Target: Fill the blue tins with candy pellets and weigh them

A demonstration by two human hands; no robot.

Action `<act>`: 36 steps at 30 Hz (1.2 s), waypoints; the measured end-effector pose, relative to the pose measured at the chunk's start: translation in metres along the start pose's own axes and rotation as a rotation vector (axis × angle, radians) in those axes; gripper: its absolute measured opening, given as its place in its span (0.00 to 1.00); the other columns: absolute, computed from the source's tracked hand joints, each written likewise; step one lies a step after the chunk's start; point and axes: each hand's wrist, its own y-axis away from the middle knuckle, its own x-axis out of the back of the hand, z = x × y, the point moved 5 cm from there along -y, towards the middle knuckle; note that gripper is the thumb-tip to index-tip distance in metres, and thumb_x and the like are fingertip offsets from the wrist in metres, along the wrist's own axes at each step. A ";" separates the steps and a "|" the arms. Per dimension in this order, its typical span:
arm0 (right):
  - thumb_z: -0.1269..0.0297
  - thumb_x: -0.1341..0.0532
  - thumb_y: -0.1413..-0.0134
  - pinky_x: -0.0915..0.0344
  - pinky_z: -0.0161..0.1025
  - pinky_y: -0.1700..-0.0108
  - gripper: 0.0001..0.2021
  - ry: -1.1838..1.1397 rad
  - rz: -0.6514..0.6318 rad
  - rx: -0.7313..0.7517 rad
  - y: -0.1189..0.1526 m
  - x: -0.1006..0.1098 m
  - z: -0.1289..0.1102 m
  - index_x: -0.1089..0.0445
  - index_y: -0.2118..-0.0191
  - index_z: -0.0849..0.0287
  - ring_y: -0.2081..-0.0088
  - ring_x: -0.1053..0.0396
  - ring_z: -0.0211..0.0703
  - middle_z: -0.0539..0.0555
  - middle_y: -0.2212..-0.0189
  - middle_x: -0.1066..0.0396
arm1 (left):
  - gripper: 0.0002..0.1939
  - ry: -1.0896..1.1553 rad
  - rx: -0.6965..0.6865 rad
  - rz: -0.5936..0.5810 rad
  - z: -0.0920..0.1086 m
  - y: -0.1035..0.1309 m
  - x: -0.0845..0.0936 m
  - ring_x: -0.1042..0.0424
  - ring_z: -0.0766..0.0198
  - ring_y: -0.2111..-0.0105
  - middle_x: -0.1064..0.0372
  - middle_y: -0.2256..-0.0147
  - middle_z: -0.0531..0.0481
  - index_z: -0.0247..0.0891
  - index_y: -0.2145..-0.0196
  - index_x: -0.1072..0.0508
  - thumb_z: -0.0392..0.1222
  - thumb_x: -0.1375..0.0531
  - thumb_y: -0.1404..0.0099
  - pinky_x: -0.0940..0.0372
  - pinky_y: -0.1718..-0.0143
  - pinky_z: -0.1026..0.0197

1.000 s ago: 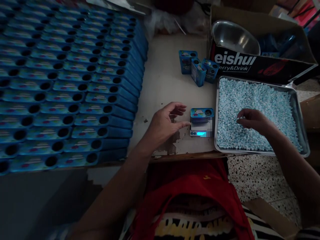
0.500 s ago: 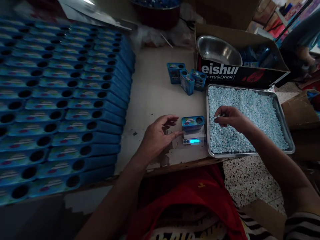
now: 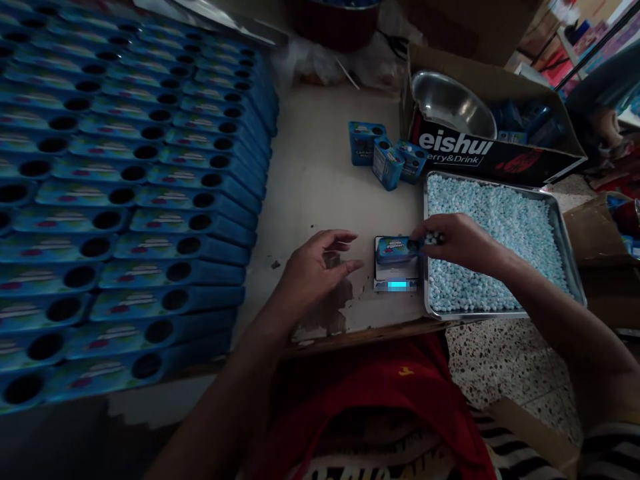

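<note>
RH [image 3: 463,241] w/ pellets [image 3: 434,237] @ blue box [image 3: 395,249]

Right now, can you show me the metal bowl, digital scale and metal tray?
Metal bowl [image 3: 454,103]: head view, its inner wall.
Digital scale [image 3: 395,273]: head view, its bare platform.
Metal tray [image 3: 470,315]: head view, its near rim.

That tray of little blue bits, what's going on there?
A person's right hand holds a few pale pellets at the hole end of a small blue box on a lit scale. The left hand hangs open beside them, holding nothing. A tray of pellets sits to the right, and rows of similar boxes are at the left.
</note>
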 end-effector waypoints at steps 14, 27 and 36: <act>0.62 0.34 0.35 0.44 0.37 0.68 0.11 -0.345 -0.154 -0.046 0.002 -0.004 0.005 0.20 0.50 0.58 0.73 0.37 0.36 0.46 0.74 0.33 | 0.27 0.019 -0.029 -0.017 -0.003 0.001 0.001 0.21 0.48 0.47 0.22 0.45 0.41 0.41 0.46 0.21 0.54 0.30 0.40 0.27 0.37 0.41; 0.62 0.29 0.41 0.40 0.38 0.67 0.09 -0.449 -0.054 -0.089 -0.003 0.002 0.001 0.19 0.57 0.60 0.71 0.35 0.37 0.49 0.71 0.26 | 0.23 0.020 -0.033 -0.007 -0.008 0.007 0.013 0.22 0.46 0.41 0.24 0.43 0.41 0.41 0.48 0.21 0.52 0.32 0.38 0.28 0.33 0.41; 0.66 0.29 0.43 0.40 0.39 0.64 0.05 -0.195 0.072 -0.010 -0.001 0.003 -0.008 0.18 0.60 0.58 0.68 0.34 0.39 0.50 0.70 0.24 | 0.23 0.055 -0.040 -0.001 -0.011 0.009 0.015 0.23 0.43 0.38 0.24 0.42 0.40 0.40 0.48 0.21 0.52 0.32 0.38 0.32 0.29 0.36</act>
